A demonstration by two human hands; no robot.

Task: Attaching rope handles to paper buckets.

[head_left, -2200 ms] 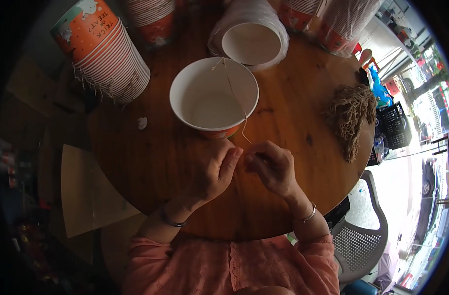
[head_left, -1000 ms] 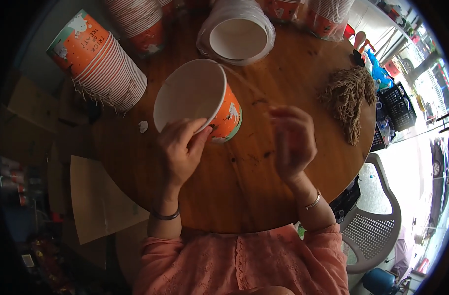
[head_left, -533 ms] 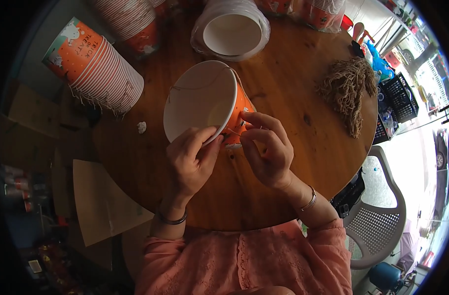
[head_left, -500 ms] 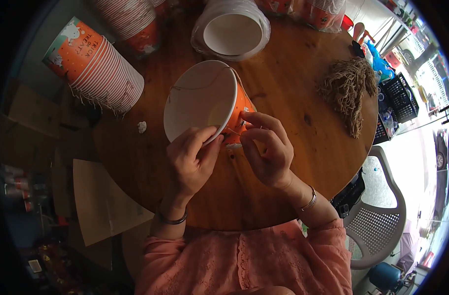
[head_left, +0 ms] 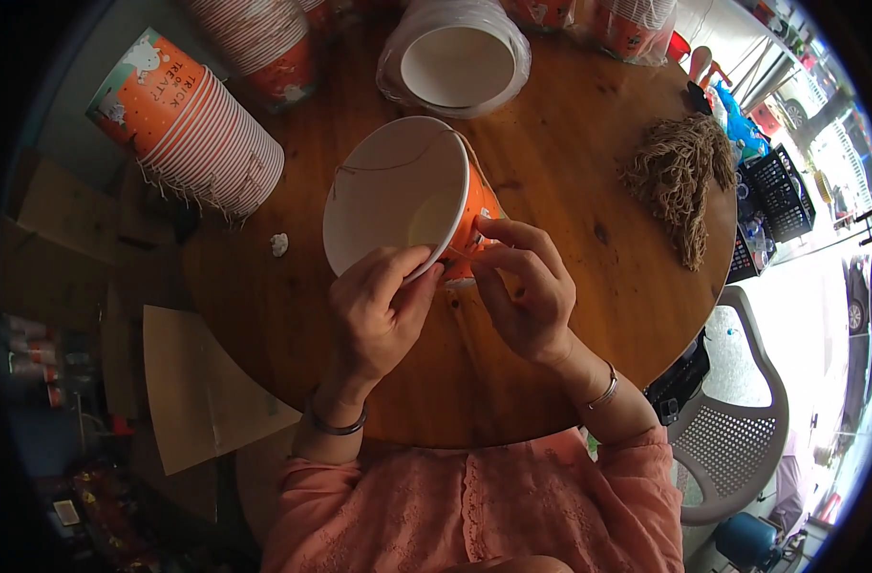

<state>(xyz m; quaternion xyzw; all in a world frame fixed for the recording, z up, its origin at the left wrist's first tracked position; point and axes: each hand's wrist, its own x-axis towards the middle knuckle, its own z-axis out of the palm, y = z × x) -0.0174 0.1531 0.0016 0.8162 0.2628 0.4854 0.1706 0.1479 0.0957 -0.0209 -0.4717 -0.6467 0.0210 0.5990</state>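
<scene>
A large orange paper bucket (head_left: 383, 205) with a white inside lies tilted over the table, its mouth facing up and to the left. Thin brown string (head_left: 398, 168) droops across its mouth from the rim and also runs down its outer side. My left hand (head_left: 379, 310) pinches the near rim between thumb and fingers. Close by on the bucket's orange side, my right hand (head_left: 527, 286) holds a thin end of the string in a thumb-and-finger pinch. The fingertips of the two hands are a short way apart.
A tall stack of orange buckets with strings (head_left: 207, 134) stands at the left. Plastic-wrapped white-mouthed buckets (head_left: 455, 67) sit at the back. A bundle of brown strings (head_left: 680, 181) lies at the right of the round wooden table (head_left: 579, 325). A grey chair (head_left: 732, 430) stands beyond.
The bucket and both hands sit slightly further right in the picture, as does much of the table. Both grips look the same; the fingers have shifted only a little.
</scene>
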